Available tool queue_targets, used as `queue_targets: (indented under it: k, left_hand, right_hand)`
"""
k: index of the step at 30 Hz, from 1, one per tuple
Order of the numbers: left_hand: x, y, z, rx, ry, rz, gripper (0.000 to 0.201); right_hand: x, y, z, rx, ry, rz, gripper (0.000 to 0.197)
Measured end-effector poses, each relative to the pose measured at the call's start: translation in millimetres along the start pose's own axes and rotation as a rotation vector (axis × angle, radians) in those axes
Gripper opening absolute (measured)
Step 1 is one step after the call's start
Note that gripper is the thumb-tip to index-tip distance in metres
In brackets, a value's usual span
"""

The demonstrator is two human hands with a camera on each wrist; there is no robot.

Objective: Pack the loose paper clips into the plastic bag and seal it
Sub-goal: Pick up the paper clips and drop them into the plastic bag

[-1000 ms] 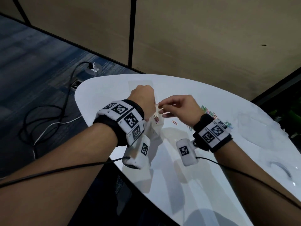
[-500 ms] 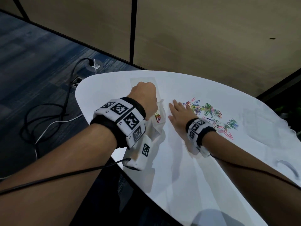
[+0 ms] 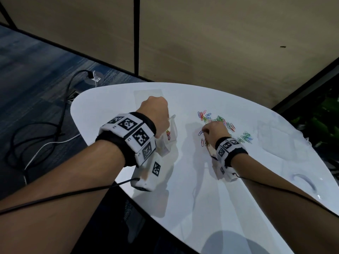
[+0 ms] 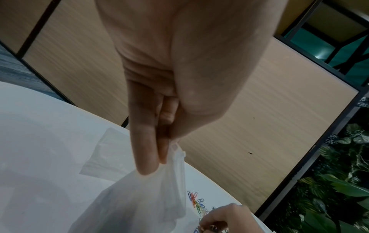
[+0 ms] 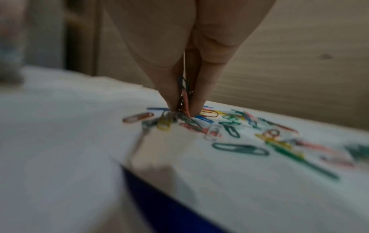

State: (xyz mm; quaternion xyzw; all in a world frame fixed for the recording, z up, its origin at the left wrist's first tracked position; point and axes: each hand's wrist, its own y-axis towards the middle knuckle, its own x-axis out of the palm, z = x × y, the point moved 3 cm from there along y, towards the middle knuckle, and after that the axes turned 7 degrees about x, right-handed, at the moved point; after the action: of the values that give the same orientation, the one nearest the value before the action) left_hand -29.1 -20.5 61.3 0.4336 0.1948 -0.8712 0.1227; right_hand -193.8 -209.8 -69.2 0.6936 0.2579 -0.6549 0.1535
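Left hand (image 3: 155, 114) holds the plastic bag (image 3: 169, 138) up off the white worktop (image 3: 211, 198), fingers (image 4: 143, 149) curled and pinching the film near its mouth; judged purpose is to keep the bag hanging with the opening uppermost and facing the pile, so each load drops in without a second hand. A few coloured clips already lie in the bag's bottom (visible through the film in the head view). Right hand (image 3: 216, 134) is down on the near-left edge of the loose paper clips (image 3: 225, 123), fingers closed together on a small bunch of clips (image 5: 184, 97), tips touching the worktop; pinching at the edge of the pile nearest the bag keeps the carry short. Most clips are still scattered on the worktop to the right of the bag, well apart from it, with a smaller green cluster (image 3: 245, 137) farther right. A second flat clear bag (image 3: 148, 96) lies beyond the left hand. Versus one second ago: the right hand was then at the bag's mouth beside the left hand; half a second ago it lay flat by the pile; now it pinches. Left hand and bag essentially unchanged.
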Motion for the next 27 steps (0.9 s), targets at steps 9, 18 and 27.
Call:
queue_targets:
  k: [9, 18, 27]
  left_hand:
    - [11.9, 8.9, 15.1, 0.002, 0.052, -0.013, 0.022]
    - [29.0, 13.4, 49.8, 0.006, 0.001, 0.011, 0.024]
    - [42.3, 19.1, 69.0, -0.007, -0.087, 0.060, 0.020]
  right_hand:
    - [-25.2, -15.6, 39.5, 0.610, 1.328, -0.147, 0.009]
    - [-66.1, -60.2, -21.9, 0.416, 1.847, -0.542, 0.021]
    - [-69.7, -83.0, -51.0, 0.074, 0.886, -0.100, 0.026]
